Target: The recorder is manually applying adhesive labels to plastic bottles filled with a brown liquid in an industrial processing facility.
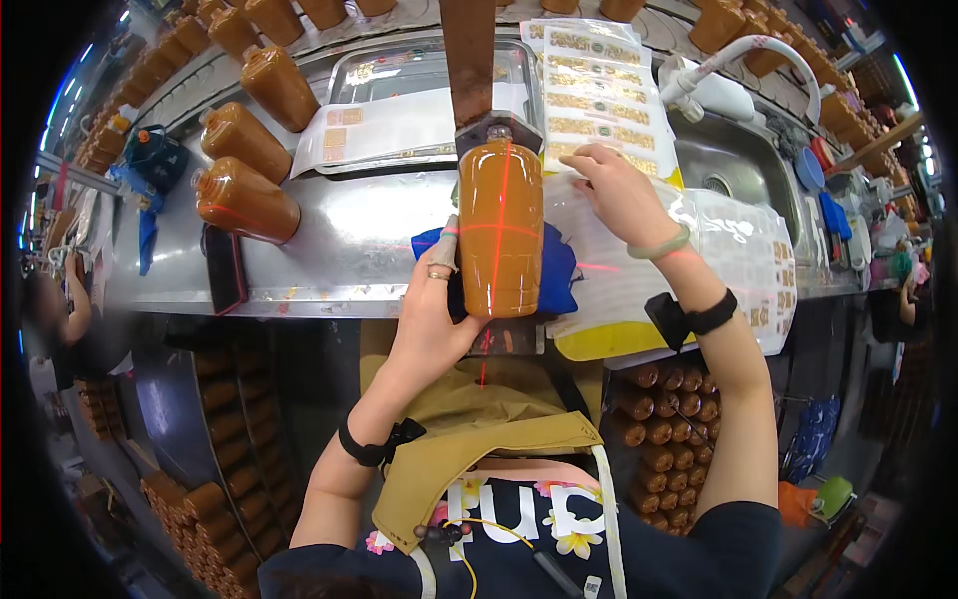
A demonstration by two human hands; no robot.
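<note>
A glossy brown bottle (501, 240) lies in front of me, neck away, on a dark stand with a blue cloth (561, 275) under it. Thin red light lines cross its surface. My left hand (435, 314) grips its near left side, the thumb by the base and a pale covering on one finger. To the right, my right hand (621, 195) hovers over the near end of a sheet of gold decals (597, 95). Its fingers are partly stretched and apart, with nothing visible between them. Whether the fingertips touch the sheet cannot be made out.
Three more brown bottles (249, 200) lie tilted on the left of the metal bench. A dark phone-like slab (225, 270) lies near its front edge. Behind are a metal tray (349, 165) and an upright post (469, 60); at right, a sink (733, 165) with a white tap (738, 48).
</note>
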